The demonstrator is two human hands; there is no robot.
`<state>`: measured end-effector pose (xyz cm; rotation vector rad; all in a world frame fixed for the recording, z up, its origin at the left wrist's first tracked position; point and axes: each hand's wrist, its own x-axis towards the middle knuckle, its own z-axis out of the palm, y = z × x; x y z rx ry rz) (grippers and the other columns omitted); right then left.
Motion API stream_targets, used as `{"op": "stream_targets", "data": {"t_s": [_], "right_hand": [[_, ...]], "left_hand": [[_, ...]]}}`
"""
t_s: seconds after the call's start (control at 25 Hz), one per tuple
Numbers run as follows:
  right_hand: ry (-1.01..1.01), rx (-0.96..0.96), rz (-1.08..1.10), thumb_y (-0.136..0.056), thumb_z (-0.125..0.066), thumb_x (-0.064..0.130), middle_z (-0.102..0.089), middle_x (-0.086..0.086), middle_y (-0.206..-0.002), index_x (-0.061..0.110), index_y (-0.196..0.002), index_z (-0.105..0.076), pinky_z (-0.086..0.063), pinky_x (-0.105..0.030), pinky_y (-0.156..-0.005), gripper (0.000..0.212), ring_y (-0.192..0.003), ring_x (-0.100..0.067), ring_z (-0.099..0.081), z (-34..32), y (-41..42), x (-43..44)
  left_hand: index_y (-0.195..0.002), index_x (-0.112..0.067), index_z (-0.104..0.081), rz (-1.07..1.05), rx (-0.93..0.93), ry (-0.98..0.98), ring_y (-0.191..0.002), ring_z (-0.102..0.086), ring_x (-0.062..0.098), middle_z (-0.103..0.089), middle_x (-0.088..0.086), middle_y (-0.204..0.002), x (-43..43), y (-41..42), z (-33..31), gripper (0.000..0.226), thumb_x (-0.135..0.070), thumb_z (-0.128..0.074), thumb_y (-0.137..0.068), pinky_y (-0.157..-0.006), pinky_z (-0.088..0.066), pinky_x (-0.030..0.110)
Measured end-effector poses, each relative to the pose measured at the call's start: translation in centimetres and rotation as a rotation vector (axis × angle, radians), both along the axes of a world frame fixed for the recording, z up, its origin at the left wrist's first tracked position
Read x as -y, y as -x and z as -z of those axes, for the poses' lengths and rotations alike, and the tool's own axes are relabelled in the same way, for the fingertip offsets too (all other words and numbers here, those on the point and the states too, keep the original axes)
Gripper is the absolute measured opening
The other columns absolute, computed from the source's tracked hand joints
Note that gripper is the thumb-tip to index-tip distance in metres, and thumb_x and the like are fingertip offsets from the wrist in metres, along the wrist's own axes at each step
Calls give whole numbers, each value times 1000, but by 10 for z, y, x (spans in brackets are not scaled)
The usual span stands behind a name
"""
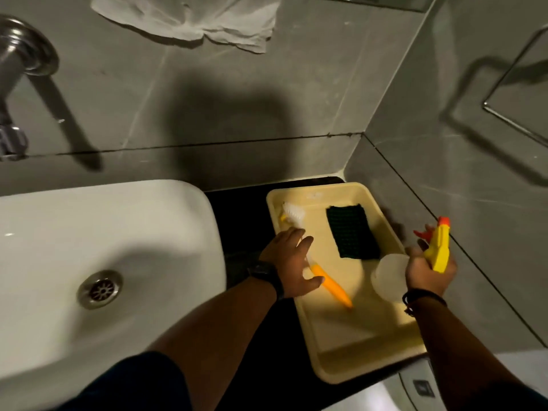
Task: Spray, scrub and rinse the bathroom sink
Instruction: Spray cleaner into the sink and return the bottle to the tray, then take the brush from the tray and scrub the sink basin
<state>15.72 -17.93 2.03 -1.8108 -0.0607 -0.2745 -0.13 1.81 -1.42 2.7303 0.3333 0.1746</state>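
Note:
A white sink (89, 232) with a metal drain (100, 289) fills the left. To its right a cream tray (355, 348) lies on the dark counter. In the tray are a brush with white bristles and an orange handle (332, 287) and a dark green scrub pad (353, 231). My left hand (292, 262) hovers over the brush's middle, fingers apart, not closed on it. My right hand (427, 269) grips a spray bottle (439, 247) with a yellow and orange head, its clear body over the tray's right edge.
A metal tap (17, 84) comes out of the grey tiled wall at the upper left. A white cloth (189, 16) hangs on the wall above. A metal towel ring (516, 111) sits on the right wall, close to the tray.

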Motion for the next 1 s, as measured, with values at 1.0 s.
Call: {"op": "stream_targets", "data": {"t_s": [1.0], "right_hand": [[968,-228,-474,-87,-52,36,-64,-16,-89,13,-99,-58,-44,-39,-70,27,-89,-39,-61,31,86,-82]], "left_hand": [[-132,-14,-47,72,-83,66,-134,-36,29,-43,12,-143,-67,37,-42,54,-44,-52,-88,-113,-27,39]]}}
